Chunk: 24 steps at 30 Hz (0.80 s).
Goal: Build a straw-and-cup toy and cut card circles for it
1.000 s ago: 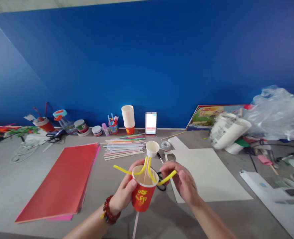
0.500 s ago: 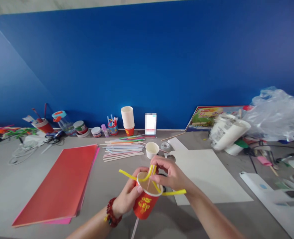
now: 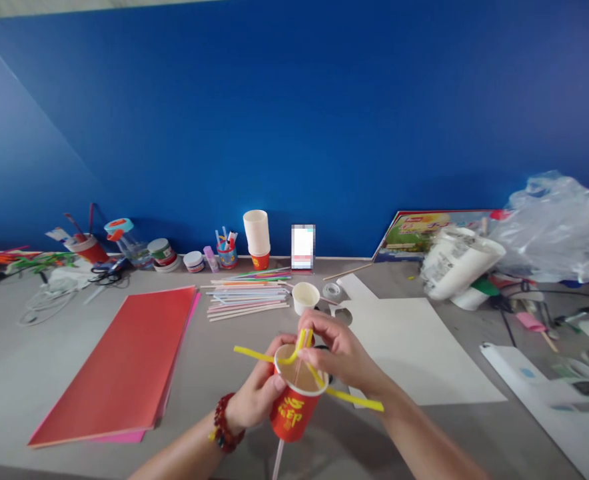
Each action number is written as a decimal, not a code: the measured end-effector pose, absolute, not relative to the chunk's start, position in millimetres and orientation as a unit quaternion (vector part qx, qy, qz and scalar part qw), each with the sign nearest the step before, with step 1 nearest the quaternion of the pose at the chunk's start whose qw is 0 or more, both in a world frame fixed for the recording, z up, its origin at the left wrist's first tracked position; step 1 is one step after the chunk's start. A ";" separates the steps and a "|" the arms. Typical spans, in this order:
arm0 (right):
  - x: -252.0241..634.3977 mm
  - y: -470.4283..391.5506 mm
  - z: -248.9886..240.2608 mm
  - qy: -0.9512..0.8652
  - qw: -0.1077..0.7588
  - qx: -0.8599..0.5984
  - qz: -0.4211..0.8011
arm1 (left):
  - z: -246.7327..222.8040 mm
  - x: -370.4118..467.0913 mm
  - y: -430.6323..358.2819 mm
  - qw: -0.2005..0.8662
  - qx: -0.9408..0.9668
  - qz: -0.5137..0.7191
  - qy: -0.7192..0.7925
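A red paper cup (image 3: 294, 415) with yellow characters is gripped at its left side by my left hand (image 3: 260, 389), the thumb lying near the rim. My right hand (image 3: 335, 347) pinches a bent bundle of yellow straws (image 3: 304, 339) above the cup's mouth. One yellow end sticks out over the left rim, another over the right rim. Below the cup a pale straw (image 3: 278, 459) juts out from the base, and a thin pinkish length shows inside the cup. The fingers behind the cup are partly hidden.
Red paper sheets (image 3: 119, 360) lie at left, white paper (image 3: 424, 353) at right. Behind my hands are several loose straws (image 3: 247, 299), a small white cup (image 3: 305, 297) and a tape roll (image 3: 331, 290). Stacked paper cups (image 3: 257, 233) stand by the blue wall.
The right yellow end has swung slightly downward and outward. Both hands keep their hold on the cup and the straws; the view has shifted a little.
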State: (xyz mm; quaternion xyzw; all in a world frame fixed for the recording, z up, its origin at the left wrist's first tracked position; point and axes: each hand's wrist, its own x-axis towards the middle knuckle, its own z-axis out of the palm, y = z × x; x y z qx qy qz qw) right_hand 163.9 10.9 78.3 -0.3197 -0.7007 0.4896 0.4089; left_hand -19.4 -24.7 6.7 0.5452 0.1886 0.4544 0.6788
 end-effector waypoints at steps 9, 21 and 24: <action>168.3 16.0 84.2 -0.726 0.369 -0.320 0.484 | 10.3 -14.5 -29.4 0.675 0.518 0.484 0.205; 161.7 15.3 81.8 -0.706 0.404 -0.316 0.488 | 10.8 -15.4 -28.3 0.663 0.535 0.482 0.204; 161.1 15.2 79.8 -0.703 0.406 -0.314 0.493 | 10.8 -15.6 -27.3 0.661 0.534 0.483 0.211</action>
